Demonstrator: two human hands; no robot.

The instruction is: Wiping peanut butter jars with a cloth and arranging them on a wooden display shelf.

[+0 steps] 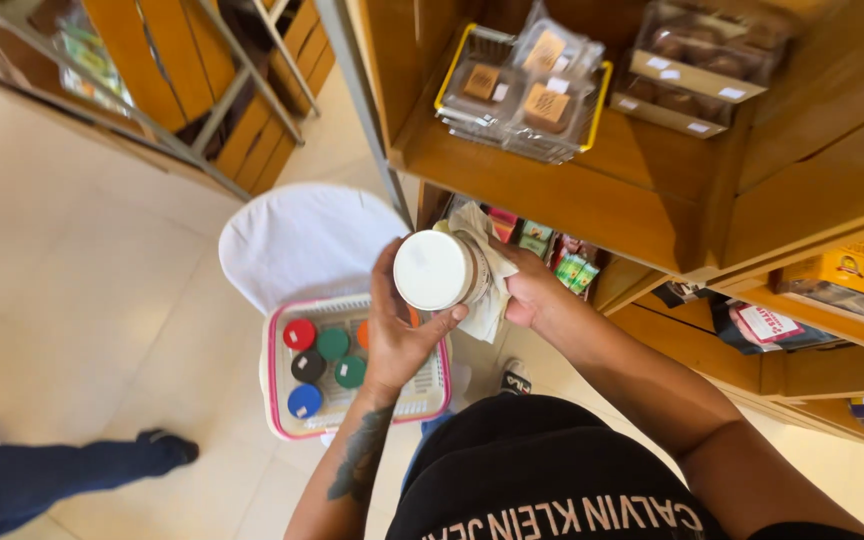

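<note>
My left hand point(397, 335) grips a round jar with a white lid point(434, 269), held up in front of me with the lid facing the camera. My right hand point(535, 295) presses a white cloth point(483, 262) against the jar's side and base. Below my hands stands a white basket with a pink rim point(279, 385), holding several jars with red, green, black, blue and orange lids point(318, 365). The basket sits on a seat with a white cover point(302, 240).
A wooden shelf unit point(592, 200) rises on the right, with clear packs of baked goods in a yellow-edged tray point(522, 90) and more packets below. A metal rack point(202, 110) stands at the back left. Another person's leg and black shoe point(157, 450) are at the lower left.
</note>
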